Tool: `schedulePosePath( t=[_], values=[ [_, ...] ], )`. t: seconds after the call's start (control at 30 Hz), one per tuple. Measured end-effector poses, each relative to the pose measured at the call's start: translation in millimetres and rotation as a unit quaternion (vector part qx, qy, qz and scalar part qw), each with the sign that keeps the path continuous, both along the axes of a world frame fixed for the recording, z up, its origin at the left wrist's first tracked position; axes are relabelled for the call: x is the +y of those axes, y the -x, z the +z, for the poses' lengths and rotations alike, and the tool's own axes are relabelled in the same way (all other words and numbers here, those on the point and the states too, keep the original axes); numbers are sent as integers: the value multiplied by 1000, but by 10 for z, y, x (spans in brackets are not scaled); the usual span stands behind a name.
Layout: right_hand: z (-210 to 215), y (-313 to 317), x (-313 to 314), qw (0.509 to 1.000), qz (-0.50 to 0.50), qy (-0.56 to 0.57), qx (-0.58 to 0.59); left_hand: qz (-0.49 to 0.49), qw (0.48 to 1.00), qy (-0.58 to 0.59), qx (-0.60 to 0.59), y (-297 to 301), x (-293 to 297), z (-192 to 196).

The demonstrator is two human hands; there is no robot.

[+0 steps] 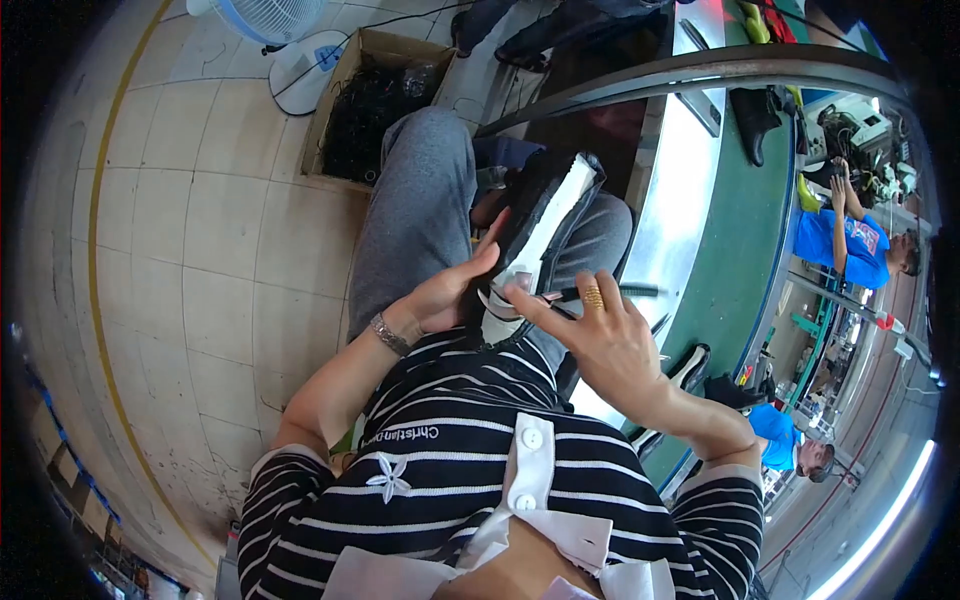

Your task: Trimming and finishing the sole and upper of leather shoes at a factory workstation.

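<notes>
A black shoe (545, 222), its pale underside turned up, lies lengthwise over my lap. My left hand (450, 295) grips it along the left side near the heel, the thumb on the edge and the other fingers partly behind it. My right hand (615, 345) is closed around a slim, dark-handled tool (640, 290). This tool points left toward the shoe's near end; its tip is too small to make out. The right index finger presses on the pale underside near the heel.
To my right runs a metal ledge (685, 190) beside a green conveyor belt (745, 230), with a black boot (752, 120) and another shoe (690, 368) on it. A metal bar (700, 70) crosses ahead. A cardboard box (312, 140) and fan (295, 85) stand ahead left. People sit beyond the belt.
</notes>
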State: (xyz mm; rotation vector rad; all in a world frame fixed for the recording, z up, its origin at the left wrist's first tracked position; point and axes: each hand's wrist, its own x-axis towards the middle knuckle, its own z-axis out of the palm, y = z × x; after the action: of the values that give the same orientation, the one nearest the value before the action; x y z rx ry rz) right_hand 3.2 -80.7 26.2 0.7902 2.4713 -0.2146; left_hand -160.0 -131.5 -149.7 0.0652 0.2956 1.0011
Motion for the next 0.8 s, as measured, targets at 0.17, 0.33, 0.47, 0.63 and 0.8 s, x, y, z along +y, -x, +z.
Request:
schedulePosePath(
  t=[0.17,0.33,0.47,0.63,0.8],
  values=[
    [-174,-172,208,997,15,5,70,7,995,-24,93,21,53,141],
    [55,-33,479,991,-11,134,28,50,979,-37,193,-47,8,168],
    [250,29,405,986,2,46,161,63,941,-102,317,-70,-29,11],
    [-203,34,337,999,-12,38,24,-7,971,-91,221,70,55,117],
    [-139,13,207,986,-23,51,154,-29,948,-134,286,89,39,23]
  ],
)
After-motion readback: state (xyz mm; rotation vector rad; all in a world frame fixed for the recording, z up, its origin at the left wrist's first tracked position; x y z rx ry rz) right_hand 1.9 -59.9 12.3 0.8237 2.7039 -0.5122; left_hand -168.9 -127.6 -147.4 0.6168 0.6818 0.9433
